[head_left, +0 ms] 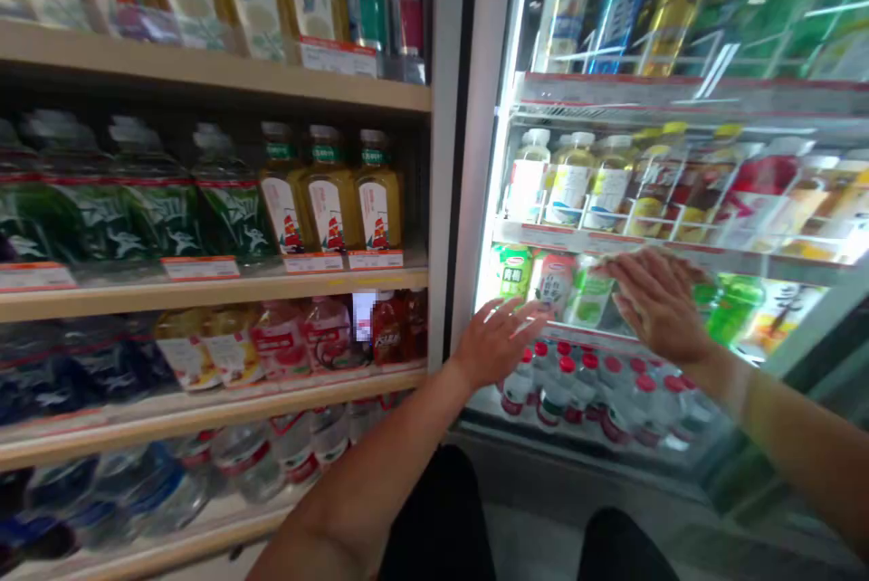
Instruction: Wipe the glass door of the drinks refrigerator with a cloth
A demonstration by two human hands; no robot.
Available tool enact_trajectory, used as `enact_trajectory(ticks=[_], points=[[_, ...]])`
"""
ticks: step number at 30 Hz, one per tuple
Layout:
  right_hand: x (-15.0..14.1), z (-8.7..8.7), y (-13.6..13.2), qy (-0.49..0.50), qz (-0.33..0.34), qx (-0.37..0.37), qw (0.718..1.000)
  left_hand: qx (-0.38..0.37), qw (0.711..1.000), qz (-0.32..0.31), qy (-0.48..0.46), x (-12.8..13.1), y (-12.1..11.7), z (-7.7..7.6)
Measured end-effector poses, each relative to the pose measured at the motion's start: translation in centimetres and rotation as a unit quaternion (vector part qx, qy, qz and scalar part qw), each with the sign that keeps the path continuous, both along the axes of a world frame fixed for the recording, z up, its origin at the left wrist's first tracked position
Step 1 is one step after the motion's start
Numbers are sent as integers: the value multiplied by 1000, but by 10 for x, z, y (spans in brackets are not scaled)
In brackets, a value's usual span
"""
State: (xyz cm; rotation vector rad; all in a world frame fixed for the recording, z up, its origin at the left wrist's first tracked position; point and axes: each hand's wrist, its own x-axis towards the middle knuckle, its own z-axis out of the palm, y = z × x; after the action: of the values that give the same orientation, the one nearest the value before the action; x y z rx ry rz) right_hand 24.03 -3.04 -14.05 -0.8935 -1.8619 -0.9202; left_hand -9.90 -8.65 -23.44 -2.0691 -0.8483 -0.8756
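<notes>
My left hand (499,341) reaches into an open drinks fridge with its fingers stretched out, close to a white carton with a red label (553,284) and holding nothing. My right hand (655,296) is spread flat, palm forward, in front of green bottles (733,305) on the same fridge shelf (577,334). Below both hands stand several small white bottles with red caps (584,382).
The fridge's glass door (780,156) stands open at the right. Upper fridge shelves hold cans (617,15) and juice bottles (574,178). To the left, wooden shelves (210,291) carry yellow drink bottles (329,196), green-labelled bottles and water bottles. My dark-trousered knees show at the bottom.
</notes>
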Motion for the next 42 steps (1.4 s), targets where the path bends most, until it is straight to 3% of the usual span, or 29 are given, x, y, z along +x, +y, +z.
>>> enact_trajectory(ticks=[2, 4, 6, 8, 11, 13, 15, 17, 20, 22, 26, 28, 31, 34, 38, 42], points=[[18, 13, 3, -113, 21, 0, 993, 54, 998, -27, -8, 38, 19, 40], [35, 38, 6, -151, 21, 10, 988, 72, 997, -20, -20, 66, 37, 75], [49, 63, 7, -76, -4, 39, 996, 68, 997, -2, -37, 85, 53, 99], [59, 71, 5, 5, -32, 72, 997, 53, 997, 15, -56, 95, 68, 109], [63, 42, -5, -2, -49, 79, 996, 25, 997, 24, -70, 99, 84, 105], [61, 15, -12, -132, -25, 17, 991, 19, 997, 19, -73, 98, 91, 99], [60, 4, -15, -215, -7, -34, 976, 27, 996, 11, -78, 98, 94, 95], [60, 11, -12, -180, -19, -28, 983, 35, 996, 8, -81, 98, 94, 94], [55, 29, 1, -14, -47, 43, 998, 34, 996, 13, -84, 99, 93, 95], [46, 25, 6, 47, -44, 63, 996, 24, 996, 16, -86, 100, 92, 96], [31, -11, -4, -131, -6, -40, 991, 15, 996, 15, -86, 100, 93, 96], [34, -17, -11, -185, -10, -54, 981, 39, 996, 14, -85, 100, 93, 96], [50, -4, -12, -89, -69, 31, 993, 68, 994, 9, -89, 102, 93, 94], [65, 4, 0, -16, -89, 50, 995, 36, 994, -9, -101, 108, 94, 93], [73, -14, 16, 6, -133, 27, 991, -19, 992, -39, -115, 107, 83, 97], [76, -29, 23, 4, -96, 71, 993, -61, 974, -153, -159, 67, 46, 94]])
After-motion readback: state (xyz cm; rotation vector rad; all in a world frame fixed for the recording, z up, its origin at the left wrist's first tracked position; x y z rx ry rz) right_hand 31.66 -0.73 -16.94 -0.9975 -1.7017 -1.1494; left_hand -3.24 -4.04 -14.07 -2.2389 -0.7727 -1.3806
